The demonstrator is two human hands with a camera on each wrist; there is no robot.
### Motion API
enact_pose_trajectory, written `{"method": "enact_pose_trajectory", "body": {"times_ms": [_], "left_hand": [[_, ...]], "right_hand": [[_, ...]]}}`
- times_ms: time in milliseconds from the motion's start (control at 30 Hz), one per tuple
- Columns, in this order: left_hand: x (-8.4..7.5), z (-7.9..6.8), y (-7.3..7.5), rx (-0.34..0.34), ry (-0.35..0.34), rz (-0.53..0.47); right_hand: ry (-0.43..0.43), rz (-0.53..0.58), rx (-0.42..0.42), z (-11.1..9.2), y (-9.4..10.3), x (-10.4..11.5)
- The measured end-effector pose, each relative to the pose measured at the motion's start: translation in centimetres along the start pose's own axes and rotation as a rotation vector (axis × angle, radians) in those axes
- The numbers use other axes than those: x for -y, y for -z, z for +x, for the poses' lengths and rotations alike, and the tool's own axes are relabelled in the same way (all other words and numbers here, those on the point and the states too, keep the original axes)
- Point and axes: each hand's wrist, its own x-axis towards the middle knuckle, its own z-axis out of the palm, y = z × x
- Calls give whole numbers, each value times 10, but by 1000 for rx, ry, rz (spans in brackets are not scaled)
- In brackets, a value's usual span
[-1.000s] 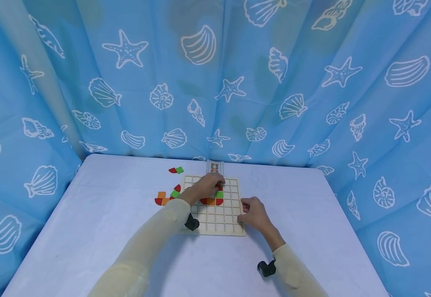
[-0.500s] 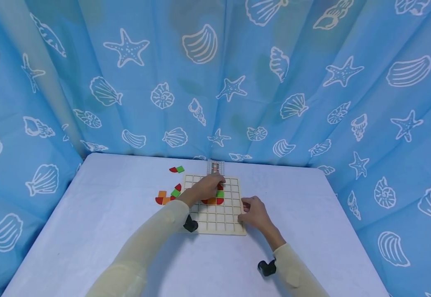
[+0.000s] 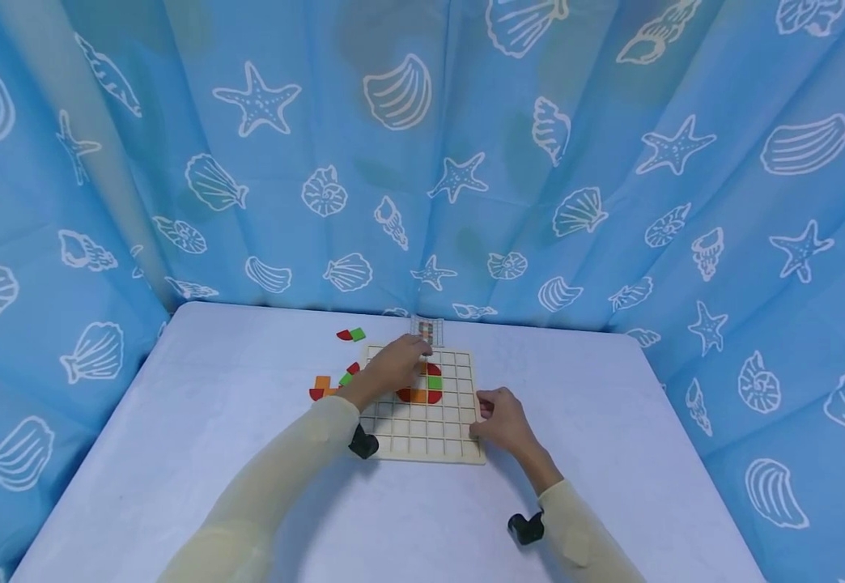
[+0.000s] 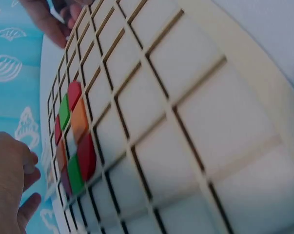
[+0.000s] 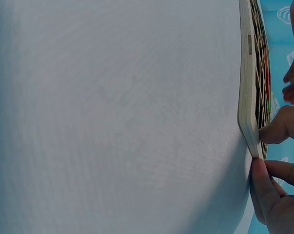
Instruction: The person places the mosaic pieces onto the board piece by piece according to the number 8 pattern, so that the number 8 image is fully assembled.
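Note:
A pale wooden grid board [image 3: 430,447] lies on the table. Red rounded pieces [image 4: 87,157], green squares [image 4: 74,174] and orange squares [image 4: 80,121] fill a ring of its cells around one bare cell. My left hand [image 3: 396,364] hovers over the far left part of the board, partly hiding the ring in the head view. Its fingers are loosely bent with nothing between them in the left wrist view. At the board's right edge, my right hand [image 3: 504,421] pinches the frame, thumb [image 5: 279,126] on the rim and fingers [image 5: 264,187] against the side.
Loose orange [image 3: 323,381], green and red pieces lie left of the board. Farther back are a red quarter-round [image 3: 345,335] and a green square [image 3: 358,334]. A small pattern card [image 3: 437,330] stands behind the board, before a blue shell-print curtain [image 3: 393,162].
My left hand has drawn back slightly to the left from the ring of pieces, uncovering more of it. The right hand stays at the board's edge.

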Motion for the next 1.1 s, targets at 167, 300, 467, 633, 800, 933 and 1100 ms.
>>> {"method": "enact_pose_trajectory", "body": {"times_ms": [167, 300, 467, 633, 800, 933, 1100], "left_hand": [[19, -11, 12, -86, 101, 36], [41, -24, 20, -93, 218, 21], [64, -43, 29, -59, 302, -21], [80, -64, 39, 13, 353, -81], [92, -84, 39, 74, 338, -142], [96, -102, 38, 94, 286, -162], [99, -118, 40, 88, 277, -179]], "right_hand": [[-7, -7, 0, 0, 0, 0], [-6, -7, 0, -2, 0, 0], [-7, -22, -1, -3, -2, -1], [-12, -27, -6, -4, -2, 0], [-19, -20, 1, -4, -3, 1], [-19, -24, 5, -2, -3, 1], [-12, -16, -1, 0, -4, 2]]}}
